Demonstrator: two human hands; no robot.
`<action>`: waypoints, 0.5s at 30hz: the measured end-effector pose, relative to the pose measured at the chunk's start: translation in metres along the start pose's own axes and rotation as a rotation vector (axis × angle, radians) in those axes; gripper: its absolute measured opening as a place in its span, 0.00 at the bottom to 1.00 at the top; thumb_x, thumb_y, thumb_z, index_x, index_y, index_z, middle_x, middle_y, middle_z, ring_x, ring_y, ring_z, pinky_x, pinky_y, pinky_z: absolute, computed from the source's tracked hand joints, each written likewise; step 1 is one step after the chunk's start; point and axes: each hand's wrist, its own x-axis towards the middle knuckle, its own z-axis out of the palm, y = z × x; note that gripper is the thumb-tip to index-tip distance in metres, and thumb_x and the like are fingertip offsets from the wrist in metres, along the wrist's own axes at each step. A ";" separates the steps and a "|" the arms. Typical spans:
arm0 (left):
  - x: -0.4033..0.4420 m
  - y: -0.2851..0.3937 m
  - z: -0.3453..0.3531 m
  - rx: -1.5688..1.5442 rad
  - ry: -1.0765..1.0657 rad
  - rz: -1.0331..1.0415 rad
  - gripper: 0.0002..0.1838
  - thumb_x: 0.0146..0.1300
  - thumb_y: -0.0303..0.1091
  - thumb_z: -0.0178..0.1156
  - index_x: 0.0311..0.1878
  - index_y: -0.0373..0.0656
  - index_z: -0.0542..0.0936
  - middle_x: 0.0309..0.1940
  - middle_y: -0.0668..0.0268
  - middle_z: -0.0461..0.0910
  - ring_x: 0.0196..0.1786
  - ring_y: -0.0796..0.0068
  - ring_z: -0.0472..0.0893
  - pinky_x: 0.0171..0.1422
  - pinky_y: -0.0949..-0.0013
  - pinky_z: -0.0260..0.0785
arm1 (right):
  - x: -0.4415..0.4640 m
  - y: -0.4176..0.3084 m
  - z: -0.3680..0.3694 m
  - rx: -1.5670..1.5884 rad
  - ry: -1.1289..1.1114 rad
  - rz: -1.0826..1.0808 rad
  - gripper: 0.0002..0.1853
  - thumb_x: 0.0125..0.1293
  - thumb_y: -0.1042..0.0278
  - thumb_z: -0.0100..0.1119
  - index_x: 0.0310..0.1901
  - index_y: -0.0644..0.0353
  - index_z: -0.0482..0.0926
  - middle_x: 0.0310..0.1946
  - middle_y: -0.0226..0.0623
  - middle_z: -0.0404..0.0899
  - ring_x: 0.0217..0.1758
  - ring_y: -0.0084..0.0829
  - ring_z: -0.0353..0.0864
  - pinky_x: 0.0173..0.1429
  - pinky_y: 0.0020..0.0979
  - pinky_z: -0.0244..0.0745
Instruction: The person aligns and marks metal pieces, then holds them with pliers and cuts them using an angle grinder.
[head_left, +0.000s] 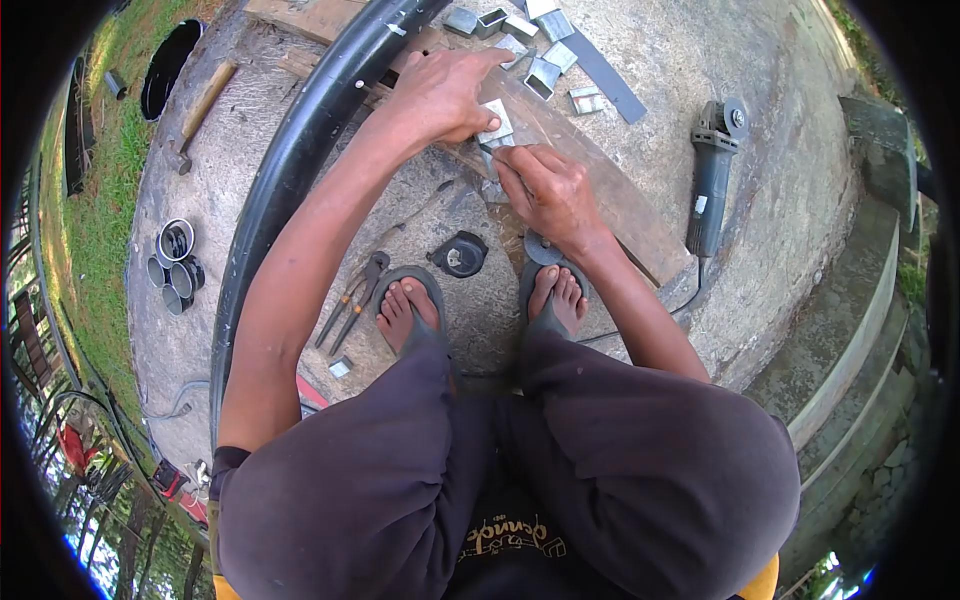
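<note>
My left hand (448,92) presses its thumb on a small square piece of galvanized metal (495,118), with the index finger stretched out beyond it. The piece rests on a wooden plank (590,170). My right hand (552,192) is closed just below, its fingertips against the near side of the metal; a thin dark tip shows there, but what the fingers hold is mostly hidden. Past my hands lie several short cut pieces of square metal tube (543,77) and a flat grey metal strip (605,75).
An angle grinder (711,180) lies at right, its cord running toward my feet. A long black pipe (290,170) curves along my left. Pincers (352,300), a black tape measure (460,255) and a cutting disc (543,247) lie near my feet. A hammer (205,110) and black pipe rings (175,270) are farther left.
</note>
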 end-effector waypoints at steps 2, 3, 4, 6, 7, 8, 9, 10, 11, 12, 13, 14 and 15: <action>-0.001 0.000 0.000 -0.002 0.003 0.006 0.44 0.52 0.38 0.79 0.75 0.59 0.74 0.39 0.63 0.85 0.47 0.58 0.85 0.58 0.51 0.70 | 0.002 0.000 -0.001 -0.003 -0.008 -0.023 0.06 0.63 0.72 0.68 0.39 0.59 0.81 0.30 0.41 0.84 0.36 0.42 0.88 0.38 0.40 0.83; -0.002 0.000 0.000 -0.006 0.005 0.008 0.44 0.52 0.38 0.79 0.75 0.59 0.74 0.39 0.63 0.85 0.47 0.58 0.84 0.58 0.51 0.70 | 0.003 -0.001 -0.002 -0.006 -0.012 -0.015 0.06 0.62 0.72 0.68 0.39 0.59 0.81 0.30 0.41 0.84 0.36 0.43 0.88 0.38 0.41 0.83; -0.003 0.001 0.000 -0.010 0.007 0.010 0.44 0.52 0.38 0.79 0.75 0.59 0.74 0.39 0.63 0.85 0.47 0.58 0.84 0.58 0.52 0.70 | 0.003 -0.001 -0.002 -0.009 -0.016 -0.008 0.06 0.62 0.72 0.68 0.39 0.59 0.80 0.31 0.41 0.84 0.36 0.43 0.88 0.38 0.41 0.83; -0.003 0.003 -0.002 0.000 -0.003 0.006 0.43 0.53 0.38 0.78 0.75 0.59 0.74 0.39 0.62 0.85 0.48 0.58 0.84 0.58 0.52 0.70 | 0.005 -0.001 -0.006 -0.023 -0.020 0.013 0.06 0.63 0.72 0.68 0.39 0.59 0.80 0.31 0.42 0.84 0.36 0.43 0.87 0.38 0.41 0.83; -0.003 0.004 -0.002 0.004 -0.007 0.004 0.43 0.53 0.38 0.78 0.75 0.60 0.74 0.39 0.62 0.85 0.49 0.58 0.84 0.59 0.53 0.70 | 0.006 -0.001 -0.009 -0.034 -0.022 0.027 0.06 0.63 0.72 0.68 0.39 0.59 0.80 0.31 0.42 0.84 0.35 0.44 0.87 0.38 0.42 0.83; -0.003 0.004 -0.002 0.009 -0.008 0.003 0.43 0.53 0.38 0.78 0.75 0.60 0.74 0.39 0.62 0.85 0.49 0.58 0.84 0.59 0.53 0.69 | 0.005 0.000 -0.011 -0.044 -0.024 0.041 0.05 0.63 0.72 0.68 0.38 0.59 0.80 0.31 0.42 0.84 0.35 0.44 0.87 0.38 0.42 0.82; -0.003 0.004 -0.002 0.013 -0.007 0.002 0.43 0.53 0.38 0.78 0.75 0.60 0.74 0.39 0.62 0.85 0.49 0.58 0.84 0.59 0.53 0.69 | 0.004 0.003 -0.013 -0.059 -0.015 0.063 0.05 0.63 0.72 0.67 0.38 0.59 0.80 0.31 0.42 0.84 0.34 0.44 0.87 0.38 0.42 0.82; -0.003 0.004 -0.002 0.017 -0.006 0.001 0.43 0.54 0.38 0.78 0.75 0.60 0.74 0.40 0.62 0.85 0.49 0.58 0.84 0.59 0.53 0.69 | 0.004 0.006 -0.015 -0.074 -0.006 0.084 0.05 0.64 0.72 0.67 0.37 0.59 0.80 0.31 0.42 0.84 0.34 0.45 0.86 0.37 0.43 0.82; -0.002 0.004 -0.002 0.015 -0.017 -0.002 0.43 0.54 0.38 0.78 0.75 0.60 0.74 0.40 0.62 0.85 0.49 0.58 0.84 0.59 0.53 0.69 | 0.003 0.009 -0.018 -0.089 0.004 0.106 0.05 0.64 0.72 0.67 0.37 0.59 0.80 0.30 0.42 0.84 0.34 0.45 0.86 0.37 0.43 0.81; -0.002 0.003 -0.002 0.013 -0.028 -0.006 0.43 0.54 0.38 0.78 0.75 0.60 0.74 0.40 0.62 0.85 0.49 0.58 0.84 0.59 0.53 0.69 | 0.003 0.010 -0.021 -0.086 0.016 0.135 0.04 0.64 0.72 0.67 0.37 0.59 0.80 0.30 0.42 0.84 0.34 0.45 0.86 0.37 0.43 0.81; -0.002 0.003 -0.002 0.011 -0.040 -0.011 0.43 0.54 0.38 0.78 0.76 0.60 0.74 0.40 0.62 0.85 0.49 0.59 0.84 0.59 0.53 0.69 | 0.003 0.011 -0.025 -0.084 0.026 0.165 0.04 0.64 0.72 0.68 0.36 0.59 0.81 0.30 0.42 0.84 0.34 0.45 0.87 0.37 0.43 0.81; -0.003 0.003 -0.002 0.008 -0.031 -0.007 0.43 0.54 0.38 0.78 0.75 0.60 0.74 0.40 0.62 0.85 0.49 0.59 0.84 0.59 0.53 0.69 | 0.003 0.010 -0.028 -0.082 0.038 0.196 0.04 0.64 0.72 0.68 0.36 0.59 0.81 0.30 0.42 0.84 0.34 0.44 0.87 0.37 0.43 0.81; -0.003 0.002 -0.001 0.004 -0.021 -0.002 0.43 0.54 0.38 0.78 0.75 0.60 0.74 0.40 0.62 0.85 0.49 0.59 0.84 0.59 0.54 0.69 | 0.003 0.010 -0.028 -0.062 0.041 0.204 0.04 0.64 0.72 0.68 0.36 0.59 0.81 0.30 0.42 0.84 0.35 0.44 0.87 0.37 0.42 0.81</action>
